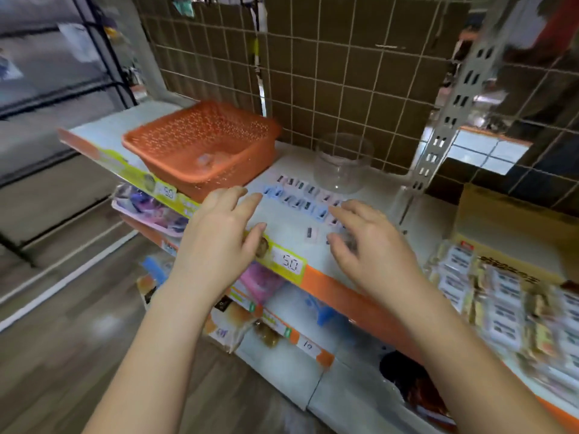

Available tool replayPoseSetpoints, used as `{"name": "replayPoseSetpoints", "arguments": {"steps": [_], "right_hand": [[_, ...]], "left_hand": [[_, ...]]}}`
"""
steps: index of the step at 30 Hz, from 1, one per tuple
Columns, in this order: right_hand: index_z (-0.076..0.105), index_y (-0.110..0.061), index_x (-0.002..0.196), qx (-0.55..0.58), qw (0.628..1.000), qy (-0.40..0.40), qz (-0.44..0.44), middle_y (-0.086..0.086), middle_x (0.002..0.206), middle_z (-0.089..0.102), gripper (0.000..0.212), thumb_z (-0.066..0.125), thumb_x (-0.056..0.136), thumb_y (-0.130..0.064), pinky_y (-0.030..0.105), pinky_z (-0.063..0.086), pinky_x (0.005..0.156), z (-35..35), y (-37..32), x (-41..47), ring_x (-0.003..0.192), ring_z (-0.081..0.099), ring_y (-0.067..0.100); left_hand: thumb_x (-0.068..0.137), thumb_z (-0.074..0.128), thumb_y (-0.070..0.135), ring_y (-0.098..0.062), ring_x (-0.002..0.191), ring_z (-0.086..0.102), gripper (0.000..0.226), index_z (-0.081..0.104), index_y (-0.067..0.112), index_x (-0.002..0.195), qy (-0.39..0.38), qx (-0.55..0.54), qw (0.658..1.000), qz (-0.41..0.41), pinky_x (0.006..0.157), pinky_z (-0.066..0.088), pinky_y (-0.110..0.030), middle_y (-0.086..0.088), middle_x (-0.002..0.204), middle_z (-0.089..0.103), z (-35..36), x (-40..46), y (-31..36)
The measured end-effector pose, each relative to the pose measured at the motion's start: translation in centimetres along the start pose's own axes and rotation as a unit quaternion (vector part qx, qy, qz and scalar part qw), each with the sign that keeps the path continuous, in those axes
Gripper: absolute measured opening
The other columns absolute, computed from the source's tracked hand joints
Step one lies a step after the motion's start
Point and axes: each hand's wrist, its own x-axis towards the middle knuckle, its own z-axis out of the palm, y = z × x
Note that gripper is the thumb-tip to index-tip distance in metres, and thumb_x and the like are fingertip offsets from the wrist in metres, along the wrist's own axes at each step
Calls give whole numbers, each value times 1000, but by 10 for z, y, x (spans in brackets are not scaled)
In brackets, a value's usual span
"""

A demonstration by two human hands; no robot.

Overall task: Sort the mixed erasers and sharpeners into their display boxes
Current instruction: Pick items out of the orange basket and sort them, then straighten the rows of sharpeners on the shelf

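two bare hands of mine — left hand (216, 242) and right hand (372, 249) — hover with loose fingers, holding nothing, over small pastel sharpeners (300, 198) scattered on the white shelf (379, 195) beside the orange plastic basket (200, 145).

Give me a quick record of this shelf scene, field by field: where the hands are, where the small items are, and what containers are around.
left hand: open, fingers spread over the shelf edge, holding nothing
right hand: fingers loosely curled over the shelf; any hold is blurred
small items: pink and blue pieces in rows on the shelf, between the hands and further back
stray piece: lies alone, nearer the front edge
orange basket: back left on the shelf
clear tub: behind the rows, upright
price tag: on the shelf's front strip
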Motion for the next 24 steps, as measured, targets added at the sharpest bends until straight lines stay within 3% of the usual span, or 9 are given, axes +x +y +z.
{"name": "replayPoseSetpoints", "arguments": {"steps": [2,6,13,15,18,21,24], "right_hand": [[61,-6,118,2,1000,-12,-14,17,121,58,48,46,77,-27,43,44,92,8,-7,23,107,55,38],[65,-2,108,19,998,1,-58,20,107,63,41,52,75,-21,44,49,83,26,-24,64,93,60,41],[66,-3,105,17,997,-14,-71,19,105,65,38,53,76,-23,38,49,81,52,-56,129,96,62,36],[64,-9,112,12,997,-38,-60,14,114,63,40,49,80,-27,37,43,91,62,-64,150,107,57,33],[63,-12,116,22,998,-31,-40,11,118,61,30,57,87,-18,36,38,97,76,-78,180,112,53,31],[60,-15,120,-20,998,-57,-24,6,122,59,32,56,89,-20,29,36,94,92,-92,211,114,52,25],[60,-25,117,-27,987,-157,0,-3,115,61,32,53,88,-13,24,42,85,101,-105,236,103,56,16]], "left_hand": [[81,39,38,-38,99,56,53,60,1,114,4,8,1000,-16,84,46,-41,-20,109,60,-1,9,-17],[80,38,39,-38,102,55,55,60,3,115,6,10,998,-55,87,46,-45,-20,111,60,-5,22,-50],[79,39,41,-38,100,56,57,60,5,118,-6,-13,997,-79,88,45,-43,-19,110,60,-2,54,-129],[79,36,43,-37,102,55,60,59,4,118,-22,-23,997,-68,91,42,-40,-19,112,60,3,71,-156],[79,36,45,-38,101,55,62,60,3,117,-57,-37,997,-45,91,41,-42,-19,108,62,11,100,-196],[77,43,45,-38,101,56,59,62,4,114,-106,-57,992,-33,89,45,-43,-19,103,64,18,128,-227],[76,46,46,-29,108,55,57,63,7,114,-171,-96,980,-7,89,36,-30,-16,113,63,21,153,-246]]}}
